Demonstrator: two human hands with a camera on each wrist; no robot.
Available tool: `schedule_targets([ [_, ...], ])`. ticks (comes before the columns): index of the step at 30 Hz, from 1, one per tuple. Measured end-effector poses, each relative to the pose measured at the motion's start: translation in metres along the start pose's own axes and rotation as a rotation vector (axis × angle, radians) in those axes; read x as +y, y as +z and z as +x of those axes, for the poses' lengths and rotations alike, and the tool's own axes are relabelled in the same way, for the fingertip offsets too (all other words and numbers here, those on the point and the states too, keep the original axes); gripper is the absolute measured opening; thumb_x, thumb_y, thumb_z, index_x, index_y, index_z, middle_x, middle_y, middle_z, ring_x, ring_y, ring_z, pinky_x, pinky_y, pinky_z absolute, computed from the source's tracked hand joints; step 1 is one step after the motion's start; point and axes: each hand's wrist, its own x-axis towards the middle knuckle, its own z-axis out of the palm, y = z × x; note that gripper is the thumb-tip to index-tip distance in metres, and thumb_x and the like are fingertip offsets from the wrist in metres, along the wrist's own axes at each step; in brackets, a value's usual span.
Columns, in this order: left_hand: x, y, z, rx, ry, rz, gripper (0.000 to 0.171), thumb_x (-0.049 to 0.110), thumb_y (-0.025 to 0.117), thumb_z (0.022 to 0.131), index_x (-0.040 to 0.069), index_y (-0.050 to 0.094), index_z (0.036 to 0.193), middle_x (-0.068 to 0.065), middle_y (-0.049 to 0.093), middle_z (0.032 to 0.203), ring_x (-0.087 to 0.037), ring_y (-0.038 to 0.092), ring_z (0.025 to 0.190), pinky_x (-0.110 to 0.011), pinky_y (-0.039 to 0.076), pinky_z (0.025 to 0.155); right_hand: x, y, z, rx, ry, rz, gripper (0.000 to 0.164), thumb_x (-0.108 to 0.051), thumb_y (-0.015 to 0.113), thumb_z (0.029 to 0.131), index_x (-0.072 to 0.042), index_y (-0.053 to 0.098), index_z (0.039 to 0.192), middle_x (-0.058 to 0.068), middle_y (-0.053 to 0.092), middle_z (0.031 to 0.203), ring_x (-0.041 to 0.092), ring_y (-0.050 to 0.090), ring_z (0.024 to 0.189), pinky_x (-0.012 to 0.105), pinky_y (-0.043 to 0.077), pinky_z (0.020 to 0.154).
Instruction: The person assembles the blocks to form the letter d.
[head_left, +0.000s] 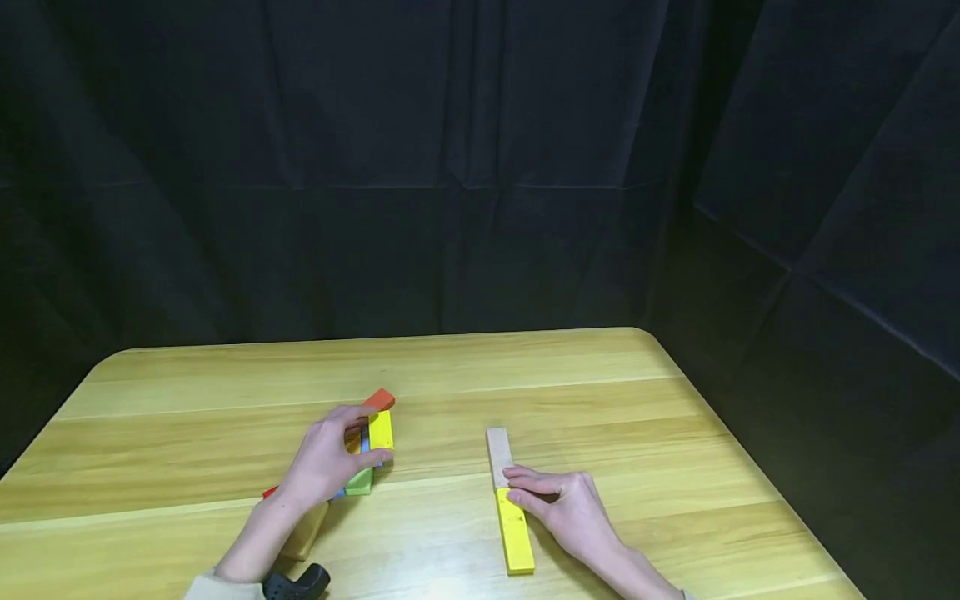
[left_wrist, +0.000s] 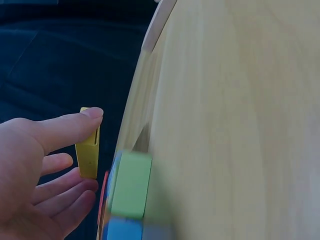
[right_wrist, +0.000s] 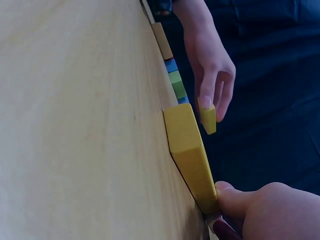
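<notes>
My left hand (head_left: 330,454) pinches a small yellow block (head_left: 381,430) between thumb and fingers, over a cluster of coloured blocks. In the left wrist view that yellow block (left_wrist: 89,160) stands out from the thumb's tip. On the right, my right hand (head_left: 566,508) touches two blocks laid end to end: a plain wooden block (head_left: 498,454) and a longer-looking yellow block (head_left: 515,537) nearer to me. Its thumb lies at the yellow block's far end, its bent fingers at the plain block, right by the seam. I cannot tell whether they grip either block.
Around the left hand lie a red block (head_left: 381,399), a green block (head_left: 360,482), blue pieces (left_wrist: 125,229) and a natural wood block (head_left: 306,533), partly hidden by the hand and forearm. The wooden table (head_left: 600,392) ends at black curtains (head_left: 465,250) behind and to the right.
</notes>
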Motion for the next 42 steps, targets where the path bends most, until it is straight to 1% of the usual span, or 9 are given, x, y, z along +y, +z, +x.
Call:
schedule_targets([
  [5, 0.014, 0.018, 0.006, -0.015, 0.014, -0.003, 0.065, 0.018, 0.089, 0.075, 0.006, 0.061, 0.132, -0.011, 0.062, 0.13, -0.029, 0.066, 0.112, -0.045, 0.055, 0.095, 0.0, 0.0, 0.0, -0.002, 0.005, 0.0, 0.018, -0.027, 0.081, 0.083, -0.02, 0.081, 0.1, -0.014, 0.075, 0.106, 0.009, 0.071, 0.103, 0.027, 0.054, 0.095],
  [10, 0.025, 0.035, 0.013, -0.022, 0.034, -0.015, 0.061, 0.019, 0.089, 0.075, 0.005, 0.064, 0.129, -0.011, 0.063, 0.13, -0.028, 0.067, 0.111, -0.043, 0.055, 0.095, 0.0, -0.001, 0.001, -0.006, 0.019, 0.008, 0.017, -0.026, 0.081, 0.083, -0.02, 0.081, 0.1, -0.013, 0.075, 0.106, 0.009, 0.071, 0.104, 0.024, 0.054, 0.095],
  [14, 0.031, 0.048, 0.017, -0.029, 0.039, 0.003, 0.06, 0.02, 0.089, 0.075, 0.004, 0.064, 0.127, -0.011, 0.065, 0.123, -0.026, 0.067, 0.107, -0.042, 0.056, 0.092, -0.001, 0.0, 0.0, -0.011, 0.031, 0.017, 0.018, -0.026, 0.081, 0.083, -0.02, 0.081, 0.1, -0.013, 0.075, 0.106, 0.01, 0.07, 0.105, 0.023, 0.053, 0.095],
  [19, 0.035, 0.062, 0.024, -0.032, 0.058, 0.038, 0.06, 0.022, 0.089, 0.076, 0.002, 0.064, 0.126, -0.012, 0.067, 0.116, -0.024, 0.064, 0.1, -0.041, 0.056, 0.087, -0.001, -0.001, 0.0, -0.011, 0.042, 0.016, 0.018, -0.026, 0.081, 0.083, -0.02, 0.081, 0.1, -0.014, 0.075, 0.106, 0.009, 0.07, 0.105, 0.028, 0.054, 0.096],
  [23, 0.04, 0.07, 0.031, -0.036, 0.054, 0.026, 0.059, 0.023, 0.088, 0.076, 0.001, 0.064, 0.126, -0.013, 0.067, 0.114, -0.024, 0.064, 0.1, -0.041, 0.056, 0.086, -0.001, -0.001, 0.0, -0.014, 0.04, 0.014, 0.018, -0.026, 0.08, 0.084, -0.019, 0.081, 0.1, -0.013, 0.075, 0.107, 0.01, 0.071, 0.105, 0.03, 0.055, 0.096],
  [29, 0.046, 0.08, 0.043, -0.049, 0.049, 0.013, 0.06, 0.023, 0.087, 0.078, -0.002, 0.063, 0.127, -0.016, 0.066, 0.118, -0.03, 0.064, 0.107, -0.045, 0.055, 0.091, -0.002, 0.0, 0.001, -0.012, 0.033, 0.008, 0.018, -0.025, 0.081, 0.083, -0.018, 0.081, 0.1, -0.013, 0.075, 0.107, 0.01, 0.071, 0.104, 0.032, 0.055, 0.095],
  [37, 0.051, 0.095, 0.058, -0.053, 0.015, 0.018, 0.059, 0.024, 0.085, 0.08, -0.003, 0.063, 0.127, -0.019, 0.064, 0.124, -0.033, 0.062, 0.114, -0.046, 0.053, 0.097, -0.003, 0.002, 0.001, -0.015, 0.044, 0.01, 0.018, -0.026, 0.08, 0.084, -0.019, 0.081, 0.1, -0.013, 0.075, 0.108, 0.01, 0.071, 0.105, 0.032, 0.054, 0.097],
  [42, 0.053, 0.101, 0.065, -0.042, 0.029, 0.018, 0.057, 0.023, 0.084, 0.08, -0.004, 0.064, 0.126, -0.02, 0.065, 0.124, -0.034, 0.061, 0.115, -0.047, 0.051, 0.099, -0.003, 0.004, 0.002, -0.014, 0.039, 0.001, 0.017, -0.025, 0.08, 0.084, -0.019, 0.081, 0.1, -0.013, 0.075, 0.107, 0.01, 0.071, 0.104, 0.032, 0.055, 0.096],
])
